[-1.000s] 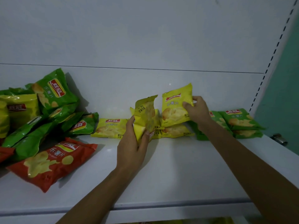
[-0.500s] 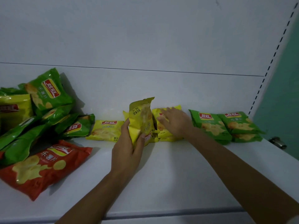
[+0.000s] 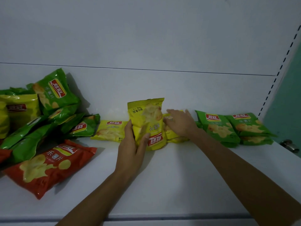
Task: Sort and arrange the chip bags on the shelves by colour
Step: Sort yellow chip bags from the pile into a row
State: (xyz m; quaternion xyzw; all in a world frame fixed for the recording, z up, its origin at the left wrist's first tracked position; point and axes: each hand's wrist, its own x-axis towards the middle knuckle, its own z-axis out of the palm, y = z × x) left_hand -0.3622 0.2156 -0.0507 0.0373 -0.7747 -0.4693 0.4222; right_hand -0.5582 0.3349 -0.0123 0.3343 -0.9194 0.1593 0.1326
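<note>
**Yellow bag upright in the left hand, right hand flat on the yellow pile**

Head view: near the frame's centre the left hand [image 3: 132,144] grips a yellow bag [image 3: 147,121] upside down, thumb on its front and fingers behind. At its three o'clock the right hand [image 3: 180,123] lies with straight fingers on the yellow pile [image 3: 175,138], gripping nothing.

The bag looks light, air-puffed and slick, and its chips are probably fragile. It is best taken by the side seams, unsqueezed.

The shelf [image 3: 162,185] carries a flat yellow bag [image 3: 110,130] at nine o'clock, with a green heap [image 3: 53,95] and a red bag [image 3: 48,165] beyond it. Stacked green bags [image 3: 216,128] lie at three o'clock.
</note>
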